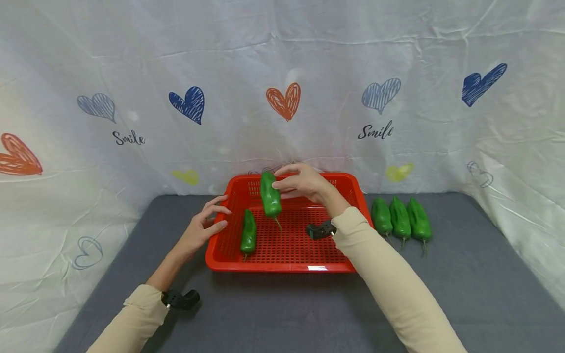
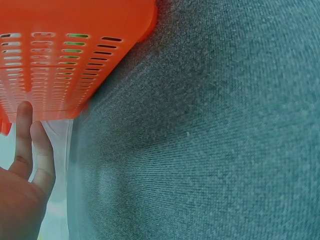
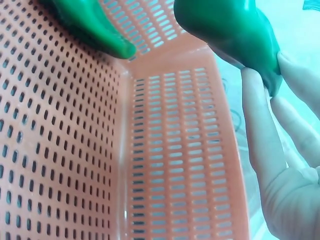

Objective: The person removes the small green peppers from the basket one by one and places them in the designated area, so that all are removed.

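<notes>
The right hand [image 1: 304, 184] pinches a green pepper [image 1: 269, 193] by its tapered end above the red basket [image 1: 282, 267]; a second pepper [image 1: 248, 233] lies inside, at left. The left hand [image 1: 204, 224], fingers loosely extended, is at the basket's left rim; three further peppers [image 1: 400, 219] lie side by side on the counter [image 1: 309, 314] at right.

I held the glossy green pepper [image 1: 269, 196] stem-down over the red basket [image 1: 282, 267]; a second pepper [image 1: 249, 233] lay inside, left.
</notes>
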### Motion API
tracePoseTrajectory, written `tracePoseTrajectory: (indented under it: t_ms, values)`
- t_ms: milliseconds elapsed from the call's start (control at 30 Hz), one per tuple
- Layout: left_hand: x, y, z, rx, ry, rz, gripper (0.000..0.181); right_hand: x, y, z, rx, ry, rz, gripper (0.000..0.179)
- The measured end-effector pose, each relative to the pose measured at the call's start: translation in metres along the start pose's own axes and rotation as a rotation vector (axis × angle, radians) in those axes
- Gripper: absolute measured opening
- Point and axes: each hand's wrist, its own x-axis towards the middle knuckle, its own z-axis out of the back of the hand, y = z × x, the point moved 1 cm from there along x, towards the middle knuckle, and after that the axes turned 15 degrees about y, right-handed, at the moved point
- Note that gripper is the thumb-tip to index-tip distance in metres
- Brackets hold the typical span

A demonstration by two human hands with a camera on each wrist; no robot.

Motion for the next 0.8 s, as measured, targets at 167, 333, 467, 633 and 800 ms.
tracePoseTrajectory:
  t_ms: [167, 333, 467, 633, 800]
  values:
    - [0.000, 0.000, 0.001, -0.007, 0.003, 0.008, 0.024, -0.005, 0.005, 0.003, -0.010, -0.018, -0.003, 0.041]
    - [0.000, 0.001, 0.001, -0.002, 0.003, 0.001, 0.024, -0.011, 0.012, 0.006, -0.034, -0.027, 0.018, 0.041]
    - [-0.001, 0.001, 0.001, 0.004, 0.002, -0.003, 0.025, -0.017, 0.017, 0.008, -0.044, -0.029, 0.032, 0.041]
    - [-0.001, 0.001, 0.001, 0.008, 0.002, 0.003, 0.025, -0.026, 0.023, 0.011, -0.046, -0.041, 0.036, 0.041]
    - [-0.001, 0.002, 0.003, -0.001, 0.008, 0.006, 0.025, -0.038, 0.027, 0.018, -0.062, -0.059, 0.029, 0.042]
